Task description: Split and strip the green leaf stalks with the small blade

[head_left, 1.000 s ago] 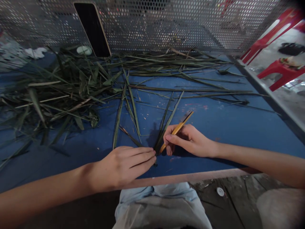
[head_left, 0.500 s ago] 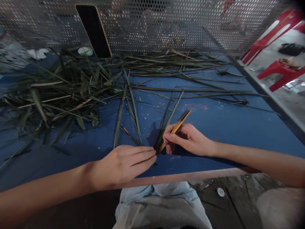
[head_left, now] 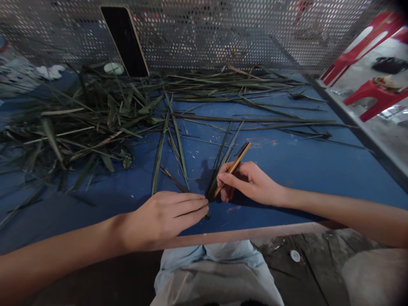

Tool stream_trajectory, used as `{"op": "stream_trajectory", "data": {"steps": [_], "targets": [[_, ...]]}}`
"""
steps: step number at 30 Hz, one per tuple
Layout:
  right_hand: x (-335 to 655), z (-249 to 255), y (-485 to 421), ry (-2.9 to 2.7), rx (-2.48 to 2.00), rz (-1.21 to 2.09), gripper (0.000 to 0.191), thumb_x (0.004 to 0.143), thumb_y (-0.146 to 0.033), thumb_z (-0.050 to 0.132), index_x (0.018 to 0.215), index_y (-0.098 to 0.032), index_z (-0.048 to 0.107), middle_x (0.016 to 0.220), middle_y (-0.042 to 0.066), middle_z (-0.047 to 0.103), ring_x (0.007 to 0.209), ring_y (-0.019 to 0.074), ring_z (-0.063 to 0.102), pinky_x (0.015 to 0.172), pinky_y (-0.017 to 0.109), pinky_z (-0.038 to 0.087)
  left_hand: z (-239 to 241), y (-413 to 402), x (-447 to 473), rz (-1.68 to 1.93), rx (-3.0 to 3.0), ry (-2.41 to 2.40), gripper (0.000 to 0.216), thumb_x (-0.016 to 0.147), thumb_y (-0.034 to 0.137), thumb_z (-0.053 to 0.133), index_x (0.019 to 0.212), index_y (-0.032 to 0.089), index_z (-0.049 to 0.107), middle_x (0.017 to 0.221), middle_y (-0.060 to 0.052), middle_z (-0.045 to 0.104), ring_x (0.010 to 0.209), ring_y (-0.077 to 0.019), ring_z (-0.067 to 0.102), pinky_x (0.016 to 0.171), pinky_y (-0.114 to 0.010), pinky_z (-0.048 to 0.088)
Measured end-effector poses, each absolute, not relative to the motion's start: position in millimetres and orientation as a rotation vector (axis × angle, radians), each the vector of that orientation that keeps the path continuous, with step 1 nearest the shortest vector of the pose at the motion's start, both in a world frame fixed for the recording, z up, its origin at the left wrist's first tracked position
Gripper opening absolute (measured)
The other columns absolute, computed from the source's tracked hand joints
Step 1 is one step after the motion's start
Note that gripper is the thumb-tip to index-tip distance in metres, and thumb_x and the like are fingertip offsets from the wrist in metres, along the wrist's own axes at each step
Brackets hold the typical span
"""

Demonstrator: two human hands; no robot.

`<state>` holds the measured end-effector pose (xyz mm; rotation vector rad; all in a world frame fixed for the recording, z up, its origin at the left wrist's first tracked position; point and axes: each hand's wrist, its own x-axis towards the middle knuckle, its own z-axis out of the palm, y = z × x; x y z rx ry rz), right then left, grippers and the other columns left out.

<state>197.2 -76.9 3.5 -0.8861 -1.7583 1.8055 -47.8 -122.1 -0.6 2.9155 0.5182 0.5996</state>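
Note:
Near the front edge of the blue table (head_left: 302, 170), my left hand (head_left: 175, 214) rests with its fingers close together, their tips holding down the green leaf strips (head_left: 223, 146). The thumb is hidden beneath. The strips fan away from these fingertips, and a short stub shows below them. My right hand (head_left: 237, 182) grips a slim yellow pen-shaped tool (head_left: 237, 161) with a dark upper end, held like a pencil. Its lower tip meets the strips just right of my left fingertips. Whether it is a pen or a cutter, I cannot tell.
A heap of cut leaves (head_left: 73, 123) covers the table's left side. Long leaf blades (head_left: 229, 87) lie along the back. A phone (head_left: 125, 40) leans against the perforated metal screen (head_left: 223, 34). Red plastic chairs (head_left: 360, 51) stand beyond the right edge.
My right hand and the yellow tool have shifted slightly up and to the left along the strips, and the tool has turned a little. My left hand stays nearly in place.

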Motion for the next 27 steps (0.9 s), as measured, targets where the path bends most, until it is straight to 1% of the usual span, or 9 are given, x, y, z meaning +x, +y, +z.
{"op": "stream_trajectory", "data": {"steps": [8, 16, 24, 27], "targets": [[198, 3, -73, -1.777, -0.868, 1.803, 0.037, 0.091, -0.050, 0.050, 0.080, -0.015, 0.055, 0.063, 0.001, 0.063, 0.055, 0.0093, 0.059, 0.056, 0.022, 0.052, -3, -122, -48, 0.608, 2.913, 0.515, 0.030, 0.086, 0.014, 0.055, 0.114, 0.010, 0.065, 0.113, -0.010, 0.070, 0.112, -0.0172, 0.062, 0.092, -0.025, 0.053], [198, 4, -66, -1.823, -0.878, 1.769, 0.038, 0.092, -0.050, 0.048, 0.078, -0.016, 0.054, 0.062, 0.000, 0.061, 0.055, 0.0087, 0.058, 0.056, 0.021, 0.052, -1, -122, -46, 0.612, 2.917, 0.519, 0.029, 0.088, 0.023, 0.057, 0.114, 0.011, 0.065, 0.113, -0.010, 0.070, 0.110, -0.0172, 0.063, 0.091, -0.025, 0.053], [201, 6, -59, -1.840, -0.926, 1.736, 0.037, 0.093, -0.048, 0.047, 0.078, -0.015, 0.054, 0.063, 0.001, 0.062, 0.055, 0.0083, 0.059, 0.055, 0.020, 0.051, -2, -123, -48, 0.605, 2.914, 0.538, 0.030, 0.089, 0.024, 0.056, 0.116, 0.013, 0.064, 0.113, -0.009, 0.070, 0.109, -0.0172, 0.063, 0.091, -0.025, 0.054], [202, 5, -58, -1.860, -0.929, 1.723, 0.037, 0.094, -0.047, 0.046, 0.078, -0.015, 0.055, 0.064, 0.001, 0.063, 0.054, 0.0082, 0.059, 0.054, 0.020, 0.051, -2, -124, -48, 0.602, 2.909, 0.545, 0.031, 0.089, 0.022, 0.055, 0.118, 0.014, 0.064, 0.113, -0.009, 0.070, 0.110, -0.0177, 0.063, 0.091, -0.026, 0.053]]}}
